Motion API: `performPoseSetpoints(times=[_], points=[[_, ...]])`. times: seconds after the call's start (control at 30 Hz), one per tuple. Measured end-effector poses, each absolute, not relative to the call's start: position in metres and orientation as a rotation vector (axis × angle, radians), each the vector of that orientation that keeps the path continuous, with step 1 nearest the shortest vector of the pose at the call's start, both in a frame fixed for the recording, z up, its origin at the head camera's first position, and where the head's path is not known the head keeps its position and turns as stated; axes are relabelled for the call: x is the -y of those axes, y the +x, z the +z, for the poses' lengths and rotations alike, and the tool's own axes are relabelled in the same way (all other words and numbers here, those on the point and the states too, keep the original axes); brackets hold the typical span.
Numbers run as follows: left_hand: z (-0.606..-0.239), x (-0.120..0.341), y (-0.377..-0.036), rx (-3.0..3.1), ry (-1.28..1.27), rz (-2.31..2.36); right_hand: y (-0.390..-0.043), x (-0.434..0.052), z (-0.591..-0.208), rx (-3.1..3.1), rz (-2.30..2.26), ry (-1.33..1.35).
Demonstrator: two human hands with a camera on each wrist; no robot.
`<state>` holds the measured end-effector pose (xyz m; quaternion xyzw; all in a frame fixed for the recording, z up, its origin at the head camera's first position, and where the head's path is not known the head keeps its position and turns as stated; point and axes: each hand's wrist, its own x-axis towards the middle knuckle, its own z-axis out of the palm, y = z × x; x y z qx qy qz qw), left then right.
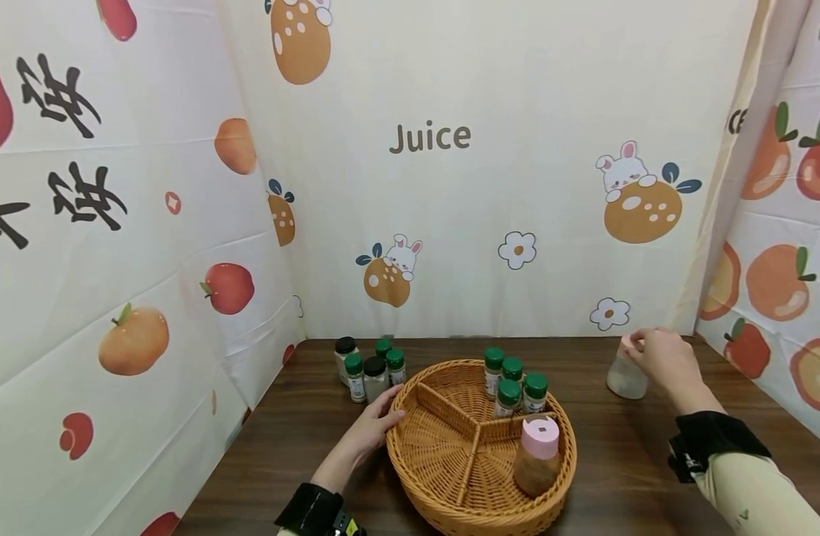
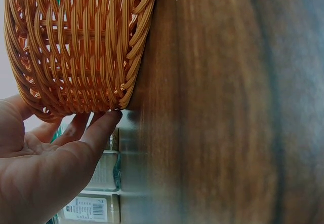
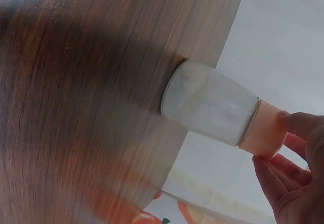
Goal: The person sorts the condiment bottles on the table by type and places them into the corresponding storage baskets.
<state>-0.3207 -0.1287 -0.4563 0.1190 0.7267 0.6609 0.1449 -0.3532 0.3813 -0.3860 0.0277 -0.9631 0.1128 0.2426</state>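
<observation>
A round wicker basket [image 1: 443, 506] with three compartments sits on a dark wooden table. My left hand [image 1: 373, 426] rests with straight fingers against its left rim; the left wrist view shows the fingertips [image 2: 109, 118] touching the basket wall [image 2: 76, 46]. In the far compartment stand several green-capped spice jars [image 1: 513, 383]. A pink-capped jar of brown powder [image 1: 537, 455] lies in the right compartment. My right hand [image 1: 658, 356] pinches the pink cap [image 3: 263, 133] of a jar of white powder [image 1: 626, 376], which stands at the table's back right.
Several more spice jars [image 1: 370, 368] with green and black caps stand left of the basket, near the back wall. Printed fabric walls close in the table on the left, back and right. Bare wood [image 1: 624, 461] lies between the basket and my right arm.
</observation>
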Motion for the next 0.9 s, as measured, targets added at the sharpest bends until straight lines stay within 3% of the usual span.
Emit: performPoseSetpoints(times=[0.9], points=[[-0.458, 0.130, -0.320, -2.090, 0.397, 1.913, -0.339, -0.373, -0.379, 2.598, 0.420, 0.179]])
